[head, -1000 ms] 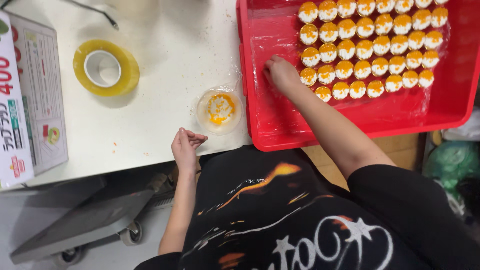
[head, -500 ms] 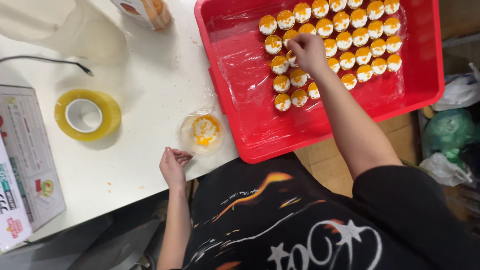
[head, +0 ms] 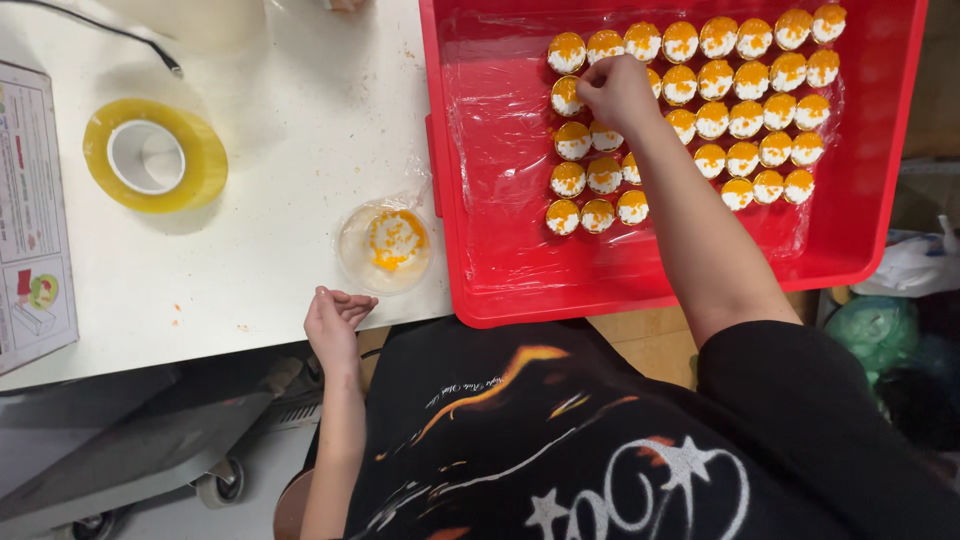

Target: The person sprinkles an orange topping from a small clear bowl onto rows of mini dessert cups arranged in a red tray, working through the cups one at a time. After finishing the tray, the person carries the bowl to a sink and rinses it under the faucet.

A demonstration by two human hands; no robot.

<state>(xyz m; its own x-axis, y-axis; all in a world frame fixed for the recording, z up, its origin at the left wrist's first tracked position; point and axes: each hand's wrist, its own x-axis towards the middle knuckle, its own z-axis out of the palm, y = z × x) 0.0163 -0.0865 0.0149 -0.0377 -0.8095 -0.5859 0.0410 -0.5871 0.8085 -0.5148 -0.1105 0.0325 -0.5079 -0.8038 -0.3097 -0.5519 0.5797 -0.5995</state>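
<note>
1. Two hands: right hand (head: 615, 90), fingers bunched together over the small orange-topped cakes (head: 700, 100) inside the red tray (head: 480, 260); grip unclear.
2. Left hand (head: 335, 320), loosely curled, empty, at the white table (head: 260, 150) edge near a plastic-wrapped cup (head: 385, 245).
3. Tape roll (head: 155, 155), well left.

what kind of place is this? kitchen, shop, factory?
Likely a small food prep or packing workspace, not a home kitchen: a red tray lined with plastic film holds rows of small orange-topped cakes, a tape roll lies on the white table, and the right hand reaches among them.
</note>
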